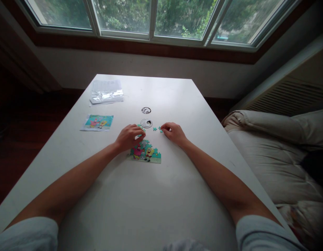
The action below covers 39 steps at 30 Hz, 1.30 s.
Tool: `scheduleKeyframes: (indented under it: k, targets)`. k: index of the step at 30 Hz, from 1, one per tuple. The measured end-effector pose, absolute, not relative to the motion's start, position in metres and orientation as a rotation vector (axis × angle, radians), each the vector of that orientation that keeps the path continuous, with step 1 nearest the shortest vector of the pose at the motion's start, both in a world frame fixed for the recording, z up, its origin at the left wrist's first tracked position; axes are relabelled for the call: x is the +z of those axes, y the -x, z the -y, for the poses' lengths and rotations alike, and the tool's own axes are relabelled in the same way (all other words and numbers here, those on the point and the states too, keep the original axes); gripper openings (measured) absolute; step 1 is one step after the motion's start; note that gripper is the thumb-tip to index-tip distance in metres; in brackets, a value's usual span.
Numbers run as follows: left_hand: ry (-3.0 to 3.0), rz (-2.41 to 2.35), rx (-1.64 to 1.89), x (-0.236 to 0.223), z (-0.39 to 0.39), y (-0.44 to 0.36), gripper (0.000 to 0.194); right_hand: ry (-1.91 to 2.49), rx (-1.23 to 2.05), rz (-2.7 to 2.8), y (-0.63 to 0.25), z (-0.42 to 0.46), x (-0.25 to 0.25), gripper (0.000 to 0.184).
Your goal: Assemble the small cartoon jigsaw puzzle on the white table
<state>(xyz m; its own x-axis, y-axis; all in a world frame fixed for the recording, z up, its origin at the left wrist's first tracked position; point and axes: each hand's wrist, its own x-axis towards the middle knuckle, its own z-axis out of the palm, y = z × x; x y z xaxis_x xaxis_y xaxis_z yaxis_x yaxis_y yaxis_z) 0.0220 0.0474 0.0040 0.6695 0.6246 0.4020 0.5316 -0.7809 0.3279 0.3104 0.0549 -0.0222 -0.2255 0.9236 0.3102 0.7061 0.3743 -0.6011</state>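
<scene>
A partly joined jigsaw puzzle [147,153] with cartoon figures lies on the white table, its upper edge stepped and uneven. My left hand [129,137] is just above its upper left part, fingers curled and thumb closed towards them; whether a piece is between them is hidden. Several loose turquoise pieces [141,128] lie by those fingertips, partly covered. To the right, my right hand [174,132] has its thumb and forefinger pinched at a small turquoise puzzle piece [159,128]. Between the hands a single loose piece [154,129] lies flat.
Beyond the hands are two round silvery objects [146,123]. A printed picture card [98,122] lies to the left, with a clear plastic bag over paper [107,92] behind it. The table [140,205] faces a window; a cushioned seat [271,150] stands at right.
</scene>
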Motion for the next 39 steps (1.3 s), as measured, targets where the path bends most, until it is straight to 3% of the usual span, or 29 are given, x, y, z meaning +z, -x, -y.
scheduleKeyframes:
  k: [8,12,39]
  targets:
    - [-2.591,-1.466,0.754,-0.009,-0.063,-0.018,0.026,1.403,0.471,1.998,-0.307,-0.053,-0.023,0.013]
    - [-2.611,-1.477,0.684,-0.01,-0.062,-0.024,0.034,1.398,0.47,1.996,-0.306,-0.052,-0.022,0.013]
    - [-2.649,-1.538,0.627,-0.004,-0.054,-0.029,0.012,1.382,0.484,1.995,-0.305,-0.052,-0.02,0.012]
